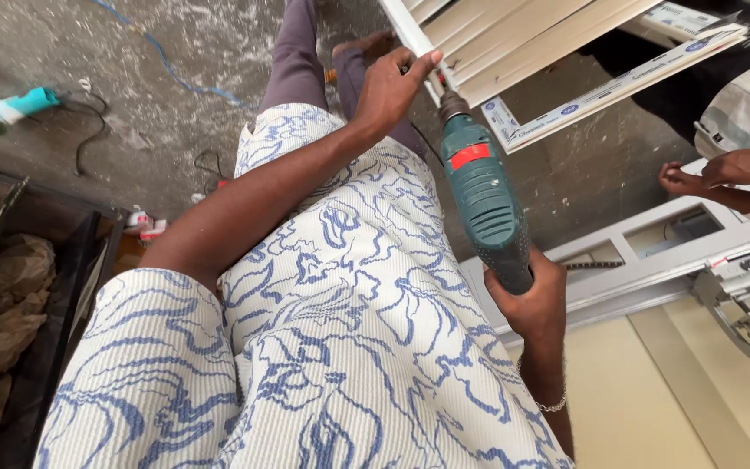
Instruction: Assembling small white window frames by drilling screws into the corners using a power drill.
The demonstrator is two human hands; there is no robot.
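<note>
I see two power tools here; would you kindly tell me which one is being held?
The dark green drill with the red patch, gripped by the right hand at the white frame. The turquoise angle grinder lies untouched on the floor.

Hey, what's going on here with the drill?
A person in a blue-and-white patterned shirt holds a green power drill in the right hand, its tip pressed up against a white frame with cream slats. The left hand steadies the frame's edge right beside the drill tip. At the right, another person's hands rest near a second white frame. A teal angle grinder lies on the concrete floor behind.
</note>
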